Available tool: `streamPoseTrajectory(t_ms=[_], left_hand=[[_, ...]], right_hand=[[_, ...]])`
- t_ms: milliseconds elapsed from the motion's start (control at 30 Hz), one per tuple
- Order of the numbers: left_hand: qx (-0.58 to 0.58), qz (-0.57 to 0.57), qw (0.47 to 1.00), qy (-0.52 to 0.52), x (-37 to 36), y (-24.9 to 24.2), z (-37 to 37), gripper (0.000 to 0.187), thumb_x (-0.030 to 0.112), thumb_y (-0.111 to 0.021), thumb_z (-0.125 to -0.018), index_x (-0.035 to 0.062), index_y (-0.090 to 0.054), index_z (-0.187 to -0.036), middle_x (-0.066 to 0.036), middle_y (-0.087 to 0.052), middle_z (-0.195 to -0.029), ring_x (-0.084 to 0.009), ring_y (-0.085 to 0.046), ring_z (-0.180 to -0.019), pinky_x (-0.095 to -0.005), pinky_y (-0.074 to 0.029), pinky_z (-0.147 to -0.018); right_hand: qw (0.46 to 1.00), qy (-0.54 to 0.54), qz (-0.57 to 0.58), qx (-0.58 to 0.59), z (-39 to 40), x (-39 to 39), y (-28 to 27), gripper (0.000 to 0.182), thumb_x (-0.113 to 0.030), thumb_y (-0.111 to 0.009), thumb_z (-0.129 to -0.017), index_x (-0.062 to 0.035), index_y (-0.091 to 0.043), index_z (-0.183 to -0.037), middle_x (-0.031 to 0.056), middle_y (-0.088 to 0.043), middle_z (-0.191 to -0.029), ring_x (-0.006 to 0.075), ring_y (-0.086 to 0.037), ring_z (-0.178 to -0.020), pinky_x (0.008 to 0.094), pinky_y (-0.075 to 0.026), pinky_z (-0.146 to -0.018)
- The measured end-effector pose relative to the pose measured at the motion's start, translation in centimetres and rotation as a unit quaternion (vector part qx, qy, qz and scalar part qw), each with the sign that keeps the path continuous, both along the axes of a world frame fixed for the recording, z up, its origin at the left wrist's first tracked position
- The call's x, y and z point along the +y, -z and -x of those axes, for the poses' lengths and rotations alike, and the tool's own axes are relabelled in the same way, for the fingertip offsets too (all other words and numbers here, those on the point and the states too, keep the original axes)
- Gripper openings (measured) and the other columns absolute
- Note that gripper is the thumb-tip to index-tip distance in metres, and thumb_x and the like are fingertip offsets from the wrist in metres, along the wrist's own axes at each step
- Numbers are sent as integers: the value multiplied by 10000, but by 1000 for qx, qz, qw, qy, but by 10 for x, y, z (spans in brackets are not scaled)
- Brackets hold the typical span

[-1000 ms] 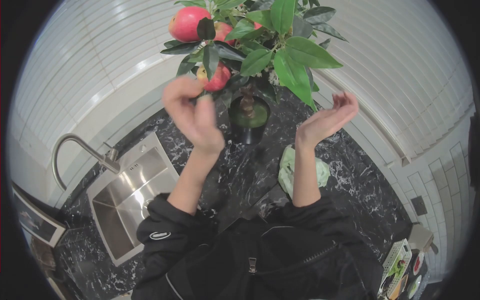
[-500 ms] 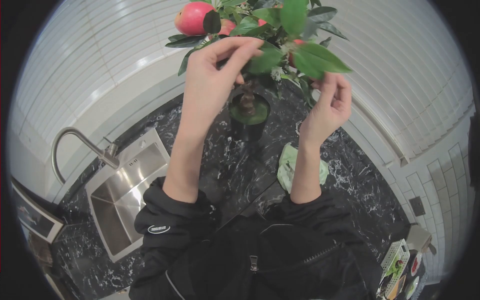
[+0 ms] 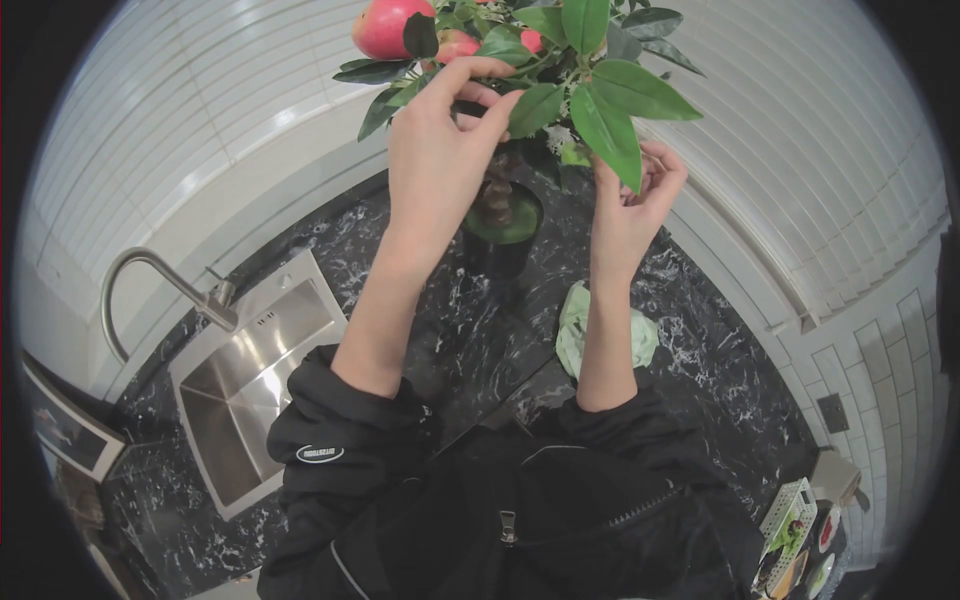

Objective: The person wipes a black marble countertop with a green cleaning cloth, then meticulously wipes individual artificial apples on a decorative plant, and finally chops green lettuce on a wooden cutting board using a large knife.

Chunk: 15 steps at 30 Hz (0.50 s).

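An artificial fruit tree with glossy green leaves and a large red fruit (image 3: 392,28) stands in a dark pot (image 3: 495,255) before me. My left hand (image 3: 437,150) is at its left side, thumb and index finger apart, with the thumb tip beside a rounded leaf (image 3: 536,110). To the right, my right hand (image 3: 637,205) has its fingers curled around the lower end of a long, hanging leaf (image 3: 607,125). That leaf partly covers the fingertips. Another broad leaf (image 3: 645,90) spreads just above this hand.
A crumpled pale green cloth (image 3: 573,330) lies on the black marbled counter (image 3: 480,350), beneath my right forearm. On the left are a steel sink (image 3: 240,390) and a curved faucet (image 3: 160,265). A white basket (image 3: 785,535) stands at lower right. Blinds (image 3: 790,170) line the back.
My left thumb and index finger have parted and the hand has shifted slightly right. My right hand has moved down and left, and a long leaf now hangs into its fingers.
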<state>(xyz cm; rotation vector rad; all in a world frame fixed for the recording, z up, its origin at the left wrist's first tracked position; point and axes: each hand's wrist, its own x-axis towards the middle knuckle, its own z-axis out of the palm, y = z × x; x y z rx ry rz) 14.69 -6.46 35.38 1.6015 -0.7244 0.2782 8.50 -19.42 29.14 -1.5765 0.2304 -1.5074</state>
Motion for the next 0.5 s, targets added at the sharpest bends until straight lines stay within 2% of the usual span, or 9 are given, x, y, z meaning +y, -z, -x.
streamPoseTrajectory(t_ms=[67, 200, 233, 300, 367, 400, 500], left_hand=[[32, 36, 999, 10, 2, -1, 1, 116, 226, -614, -819, 164, -607, -917, 26, -606, -700, -100, -616, -568, -203, -398, -596], [-27, 107, 994, -24, 4, 8, 14, 203, 197, -624, -823, 154, -523, -994, 10, -598, -711, -145, -639, -568, -191, -415, -583], [-66, 118, 991, -22, 2, 15, 19, 132, 218, -612, -837, 143, -536, -915, 12, -591, -688, -117, -585, -516, -184, -402, -514], [-120, 133, 984, -17, 0, 25, 28, 142, 249, -593, -858, 127, -554, -798, 15, -581, -652, -74, -504, -437, -173, -381, -410], [-32, -20, 999, 14, -3, 24, 35, 324, 427, -570, -817, 111, -613, -759, -15, -622, -615, -121, -556, -462, -222, -419, -453], [-7, -59, 998, 24, -5, 24, 37, 374, 472, -564, -807, 108, -627, -749, -23, -632, -606, -132, -569, -468, -234, -429, -464], [52, -130, 989, 50, -13, 21, 31, 425, 544, -543, -790, 133, -643, -831, -10, -670, -694, -170, -619, -607, -290, -454, -601]], right_hand=[[997, 21, 26, -71, -2, -1, 4, 186, -198, -562, -864, -97, -433, -952, 20, -419, -887, 100, -390, -733, 239, -332, -618], [968, 128, 145, -160, -3, -13, 13, 185, -254, -438, -919, -89, -432, -836, -2, -375, -766, 115, -351, -685, 255, -310, -645], [973, 131, 111, -156, -2, -14, 12, 184, -249, -435, -921, -93, -433, -824, -4, -375, -765, 113, -354, -683, 256, -312, -645], [978, 137, 60, -148, 0, -16, 12, 186, -240, -431, -924, -97, -435, -804, -8, -373, -763, 110, -358, -680, 258, -315, -646], [991, 54, -49, -111, -2, -23, 13, 251, -358, -446, -910, -108, -468, -890, -5, -408, -843, 106, -411, -750, 265, -340, -724], [992, 35, -77, -98, -1, -26, 16, 278, -387, -449, -907, -111, -476, -911, -4, -417, -864, 106, -425, -768, 266, -347, -744], [984, -104, -144, -23, -4, -32, 20, 402, -462, -460, -894, -118, -473, -1103, 44, -446, -1087, 156, -492, -962, 314, -406, -809]])
